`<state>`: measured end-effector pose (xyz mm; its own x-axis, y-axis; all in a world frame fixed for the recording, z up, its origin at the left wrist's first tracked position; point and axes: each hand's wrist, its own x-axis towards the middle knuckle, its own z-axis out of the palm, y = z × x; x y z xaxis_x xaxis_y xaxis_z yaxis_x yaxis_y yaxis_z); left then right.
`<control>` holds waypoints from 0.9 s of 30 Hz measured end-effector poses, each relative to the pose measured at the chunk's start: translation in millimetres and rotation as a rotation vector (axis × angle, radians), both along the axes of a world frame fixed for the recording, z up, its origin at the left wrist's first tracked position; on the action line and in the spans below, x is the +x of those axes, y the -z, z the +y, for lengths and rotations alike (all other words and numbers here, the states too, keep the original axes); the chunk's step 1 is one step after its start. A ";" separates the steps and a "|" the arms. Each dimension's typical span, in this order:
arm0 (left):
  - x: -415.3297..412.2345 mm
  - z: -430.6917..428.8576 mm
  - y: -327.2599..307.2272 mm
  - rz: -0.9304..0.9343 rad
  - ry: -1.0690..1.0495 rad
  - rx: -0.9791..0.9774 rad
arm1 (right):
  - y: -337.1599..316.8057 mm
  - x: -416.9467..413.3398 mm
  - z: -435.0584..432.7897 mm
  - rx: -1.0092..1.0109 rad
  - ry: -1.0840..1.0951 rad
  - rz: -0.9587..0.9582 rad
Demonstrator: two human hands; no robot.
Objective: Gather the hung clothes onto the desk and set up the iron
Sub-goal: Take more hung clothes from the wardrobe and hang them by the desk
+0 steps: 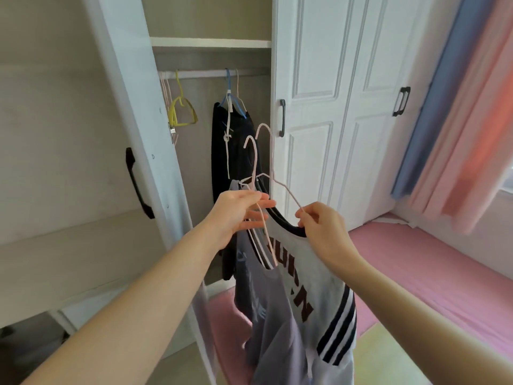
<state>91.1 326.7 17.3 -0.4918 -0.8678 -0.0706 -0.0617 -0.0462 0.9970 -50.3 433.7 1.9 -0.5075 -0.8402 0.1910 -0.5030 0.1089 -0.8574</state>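
Note:
I stand before an open wardrobe. My left hand [241, 211] holds the neck of a pink wire hanger [254, 162] that carries a grey-purple shirt [266, 301]. My right hand [319, 223] pinches the shoulder of a second pink hanger [280, 184] and the dark collar of a white shirt [313, 287] with dark letters and black sleeve stripes. Both shirts hang down between my arms. A dark garment [230, 151] is still on a blue hanger [231, 98] on the wardrobe rail [205, 74]. No desk or iron is in view.
The open wardrobe door [83, 162] with a black handle stands at my left. An empty yellow hanger [181, 112] hangs on the rail. Closed white doors [333, 107] are to the right. Pink and blue curtains [458, 107] hang above a pink mattress [416, 273].

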 end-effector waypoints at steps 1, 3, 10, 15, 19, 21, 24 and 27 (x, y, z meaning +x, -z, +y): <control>5.5 10.6 1.3 -0.017 -0.002 -0.020 | 0.3 4.2 11.9 0.006 -0.002 0.001; 16.3 32.3 6.0 -0.043 -0.012 -0.037 | 3.4 13.8 35.0 0.024 0.006 0.006; 53.6 104.4 39.2 0.015 -0.082 0.058 | 31.2 52.3 95.5 0.070 0.031 0.031; 92.6 160.1 54.3 0.049 -0.100 0.124 | 47.8 87.3 139.6 0.093 0.036 0.003; 127.2 203.0 60.6 0.046 -0.126 0.146 | 50.2 123.7 177.7 0.094 0.015 0.003; 141.8 217.2 63.1 0.052 -0.156 0.153 | 48.6 137.4 193.0 0.099 -0.005 0.008; 167.8 238.2 63.6 0.062 -0.198 0.155 | 41.4 158.3 215.9 0.104 -0.031 0.013; 192.1 256.7 61.4 0.083 -0.243 0.158 | 32.5 174.7 233.6 0.096 -0.057 0.007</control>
<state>283.2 583.3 -44.1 -0.2805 -0.9425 -0.1819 0.0519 -0.2041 0.9776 124.5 667.3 -30.6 -0.4576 -0.8822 0.1115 -0.5162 0.1615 -0.8411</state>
